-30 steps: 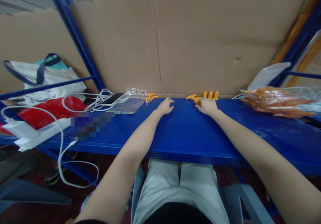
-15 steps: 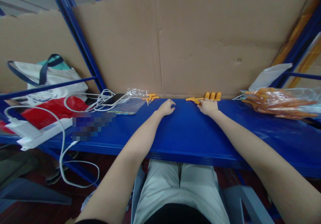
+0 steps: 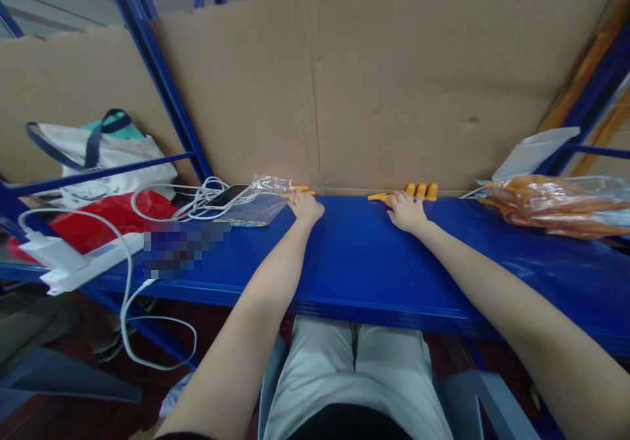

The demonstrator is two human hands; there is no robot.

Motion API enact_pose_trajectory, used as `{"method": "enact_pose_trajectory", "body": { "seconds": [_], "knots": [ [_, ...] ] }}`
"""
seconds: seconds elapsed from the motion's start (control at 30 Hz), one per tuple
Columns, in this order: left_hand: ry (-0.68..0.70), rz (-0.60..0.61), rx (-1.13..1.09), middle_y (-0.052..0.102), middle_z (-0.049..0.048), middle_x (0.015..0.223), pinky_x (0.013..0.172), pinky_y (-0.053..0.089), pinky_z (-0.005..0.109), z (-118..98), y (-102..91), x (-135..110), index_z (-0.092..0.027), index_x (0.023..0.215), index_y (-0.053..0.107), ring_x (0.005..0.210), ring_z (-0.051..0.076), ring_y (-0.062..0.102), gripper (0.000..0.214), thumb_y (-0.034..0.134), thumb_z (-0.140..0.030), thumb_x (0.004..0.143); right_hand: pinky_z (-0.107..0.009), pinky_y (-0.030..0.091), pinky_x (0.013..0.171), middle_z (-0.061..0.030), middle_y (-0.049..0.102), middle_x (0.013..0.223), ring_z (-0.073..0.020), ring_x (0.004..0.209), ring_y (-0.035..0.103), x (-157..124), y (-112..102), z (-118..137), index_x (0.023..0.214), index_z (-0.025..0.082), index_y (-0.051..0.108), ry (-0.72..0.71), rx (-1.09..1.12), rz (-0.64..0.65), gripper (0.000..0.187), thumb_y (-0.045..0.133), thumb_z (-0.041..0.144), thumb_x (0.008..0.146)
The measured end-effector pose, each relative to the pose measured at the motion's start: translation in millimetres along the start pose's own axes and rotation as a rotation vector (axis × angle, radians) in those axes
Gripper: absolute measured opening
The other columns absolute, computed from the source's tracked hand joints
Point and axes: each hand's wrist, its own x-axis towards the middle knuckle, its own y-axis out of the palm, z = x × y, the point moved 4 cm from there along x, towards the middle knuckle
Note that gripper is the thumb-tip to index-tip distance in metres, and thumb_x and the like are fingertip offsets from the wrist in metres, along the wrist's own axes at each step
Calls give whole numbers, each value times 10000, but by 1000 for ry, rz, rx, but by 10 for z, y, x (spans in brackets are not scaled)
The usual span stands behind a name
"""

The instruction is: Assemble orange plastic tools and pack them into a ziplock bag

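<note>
At the back of the blue shelf board [image 3: 354,263], my left hand [image 3: 307,207] reaches over a small cluster of orange plastic pieces [image 3: 299,189]. Its fingers are stretched forward and touch or cover part of them; no firm grip shows. My right hand [image 3: 407,213] rests on the board with fingers spread and thumb apart. Its fingertips lie at the end of a flat orange piece [image 3: 378,198], partly hiding it. Just behind and right of that hand stand several short orange plastic blocks [image 3: 421,192] in a row against the cardboard.
Left lie a phone [image 3: 231,196], coiled white cables [image 3: 201,203], a clear plastic bag [image 3: 258,210], a white power strip [image 3: 93,263] and a red bag [image 3: 118,215]. Right is a clear bag of orange pieces [image 3: 546,203]. A cardboard wall [image 3: 384,85] closes the back.
My left hand has moved left and slightly forward, from bare board onto the orange cluster. My right hand has stayed nearly in place, its fingers shifting slightly off the upright blocks.
</note>
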Motion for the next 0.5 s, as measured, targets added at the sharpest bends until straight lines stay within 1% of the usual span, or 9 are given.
{"method": "enact_pose_trajectory", "body": {
  "seconds": [0.03, 0.07, 0.1, 0.17, 0.23, 0.37, 0.43, 0.5],
  "knots": [
    [-67, 21, -5, 285, 200, 1590, 1185, 242, 530, 66, 15, 21, -116, 1417, 451, 1484, 340, 241, 595, 520, -308, 858, -636, 224, 1112, -172, 453, 1498, -342, 1396, 367, -6, -6, 15, 1371, 146, 543, -15, 1, 3, 481, 394, 245, 925],
    [-127, 53, -13, 275, 208, 1593, 1173, 235, 578, 126, 37, 39, -129, 1435, 430, 1483, 358, 236, 624, 523, -330, 852, -627, 228, 1116, -167, 447, 1505, -332, 1401, 363, -10, -8, 27, 1376, 150, 540, -27, 4, 8, 483, 385, 230, 925],
    [-174, 93, -22, 298, 223, 1579, 1153, 233, 624, 176, 66, 54, -138, 1443, 420, 1472, 378, 256, 641, 524, -350, 848, -613, 232, 1121, -164, 440, 1511, -322, 1406, 359, -12, -8, 35, 1382, 152, 535, -37, 7, 14, 488, 378, 217, 926],
    [-204, 154, -34, 388, 252, 1521, 1116, 233, 687, 226, 121, 82, -139, 1434, 438, 1441, 408, 312, 638, 518, -367, 844, -591, 242, 1128, -161, 432, 1518, -308, 1414, 352, -9, 2, 42, 1398, 155, 524, -53, 13, 21, 502, 367, 201, 923],
    [-160, 168, -34, 457, 251, 1471, 1097, 236, 711, 214, 159, 108, -146, 1400, 488, 1413, 417, 358, 598, 516, -351, 838, -589, 260, 1119, -155, 437, 1516, -311, 1407, 361, 1, 18, 41, 1413, 170, 513, -65, 19, 19, 520, 369, 193, 915],
    [-20, 119, -4, 525, 235, 1415, 1068, 250, 737, 110, 193, 139, -173, 1306, 587, 1344, 431, 445, 541, 562, -285, 778, -576, 298, 1099, -141, 455, 1506, -322, 1385, 389, 19, 51, 29, 1410, 188, 522, -67, 24, 29, 524, 374, 197, 908],
    [26, 107, 22, 543, 236, 1393, 1070, 263, 724, 66, 203, 143, -163, 1261, 623, 1331, 429, 457, 511, 570, -265, 763, -547, 300, 1107, -140, 451, 1508, -310, 1387, 390, 19, 53, 28, 1406, 175, 525, -65, 22, 41, 515, 360, 206, 919],
    [85, 114, 32, 566, 214, 1366, 1071, 301, 691, 25, 211, 139, -174, 1198, 668, 1329, 414, 461, 447, 557, -254, 772, -526, 299, 1113, -149, 447, 1508, -303, 1389, 388, 15, 48, 32, 1405, 151, 525, -63, 22, 56, 511, 350, 204, 928]
  ]
}}
